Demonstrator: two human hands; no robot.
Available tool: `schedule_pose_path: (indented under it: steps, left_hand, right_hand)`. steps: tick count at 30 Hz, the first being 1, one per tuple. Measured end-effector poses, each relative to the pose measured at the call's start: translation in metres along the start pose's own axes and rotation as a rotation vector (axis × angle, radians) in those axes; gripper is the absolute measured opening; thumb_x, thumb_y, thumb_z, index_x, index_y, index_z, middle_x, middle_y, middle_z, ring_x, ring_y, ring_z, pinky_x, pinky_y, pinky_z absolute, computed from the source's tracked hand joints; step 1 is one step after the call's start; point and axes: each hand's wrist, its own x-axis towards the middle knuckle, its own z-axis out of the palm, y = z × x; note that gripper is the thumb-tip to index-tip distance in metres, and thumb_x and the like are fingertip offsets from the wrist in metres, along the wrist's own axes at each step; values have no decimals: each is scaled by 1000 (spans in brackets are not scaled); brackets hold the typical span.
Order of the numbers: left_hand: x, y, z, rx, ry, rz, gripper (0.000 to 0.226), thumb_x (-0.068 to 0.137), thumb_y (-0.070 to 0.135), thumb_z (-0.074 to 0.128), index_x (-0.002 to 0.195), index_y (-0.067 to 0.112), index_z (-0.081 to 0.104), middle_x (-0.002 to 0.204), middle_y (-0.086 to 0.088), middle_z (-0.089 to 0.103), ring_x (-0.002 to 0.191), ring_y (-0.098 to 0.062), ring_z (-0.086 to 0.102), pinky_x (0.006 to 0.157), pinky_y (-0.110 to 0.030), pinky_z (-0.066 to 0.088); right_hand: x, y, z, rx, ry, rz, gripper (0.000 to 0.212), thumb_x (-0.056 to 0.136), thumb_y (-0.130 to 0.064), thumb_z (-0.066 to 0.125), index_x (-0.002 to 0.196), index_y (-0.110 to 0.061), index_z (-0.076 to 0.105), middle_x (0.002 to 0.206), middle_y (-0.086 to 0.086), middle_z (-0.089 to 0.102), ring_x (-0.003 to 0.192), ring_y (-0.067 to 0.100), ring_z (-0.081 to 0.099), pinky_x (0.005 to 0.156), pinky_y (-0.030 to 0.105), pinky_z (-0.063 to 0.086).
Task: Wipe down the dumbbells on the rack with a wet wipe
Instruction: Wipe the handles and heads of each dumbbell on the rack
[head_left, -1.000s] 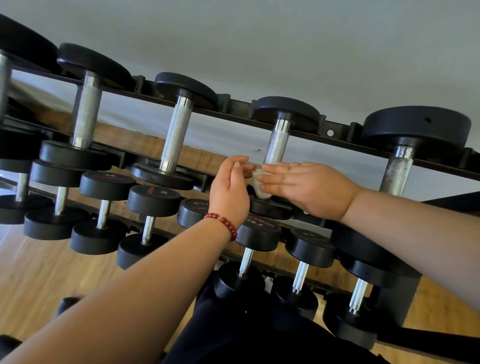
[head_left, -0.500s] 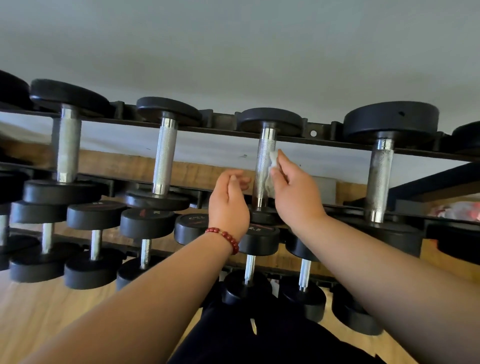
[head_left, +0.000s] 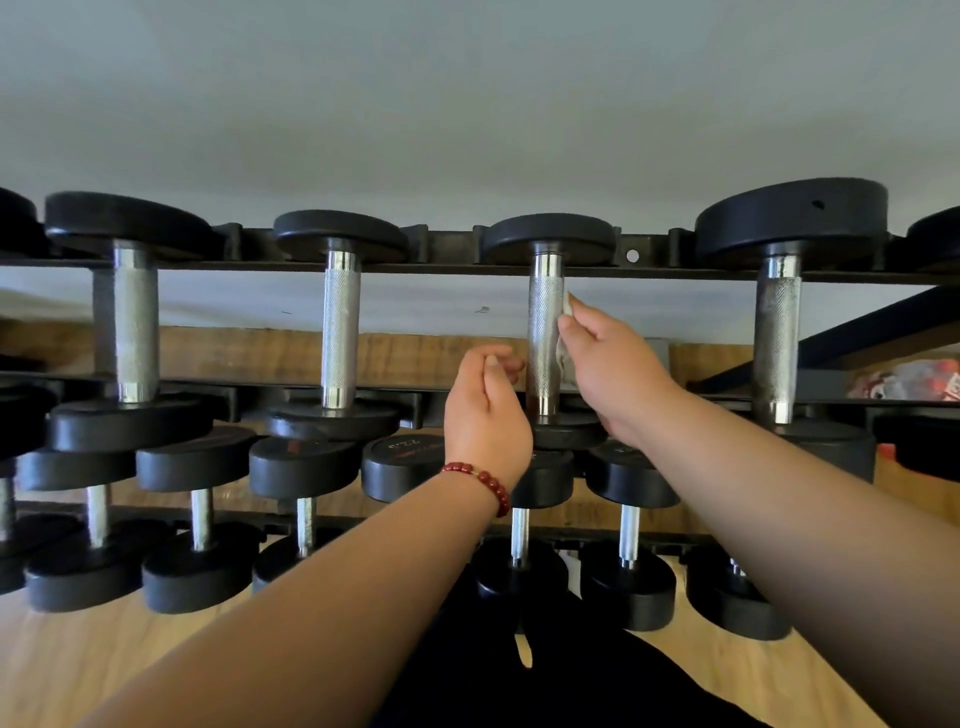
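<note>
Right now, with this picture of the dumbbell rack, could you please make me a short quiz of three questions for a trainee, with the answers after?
1. True or false: the left hand holds the wet wipe.
2. On the top row of the rack, counting only the whole dumbbells from the left, on which handle does the right hand press the wipe? A) first B) second C) third D) fourth
3. Fill in: the red bead bracelet is on the ___ wrist.

Key: 1 false, the right hand holds it; 2 C, the third handle; 3 left.
</note>
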Motion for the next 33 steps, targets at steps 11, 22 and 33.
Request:
schedule_pose_path:
  steps: [11,22,33]
  left_hand:
    - [4,0,-2,38,-31,17,26,104,22,30,101,32,55,98,15,62,94,5,58,75,-8,41]
    - [6,11,-11,103,-83,75,20,102,25,40,94,29,58,87,11,60,71,18,52,61,0,39]
    - [6,5,0,157,-38,73,21,102,24,39,99,26,59,89,10,61,80,9,55,63,-2,40]
  right_hand:
    - [-2,1,2,12,77,0,43,107,-29,33,149,-33,33,136,-5,53,102,-5,50,74,0,41]
    - [1,14,-2,-112,-48,-136,47,106,-32,32,153,-34,26,151,-8,40,134,9,41,96,14,32]
    - [-2,23,-2,-222,-50,-200,50,106,-27,31,155,-30,19,142,-6,48,111,-3,42,76,-3,33]
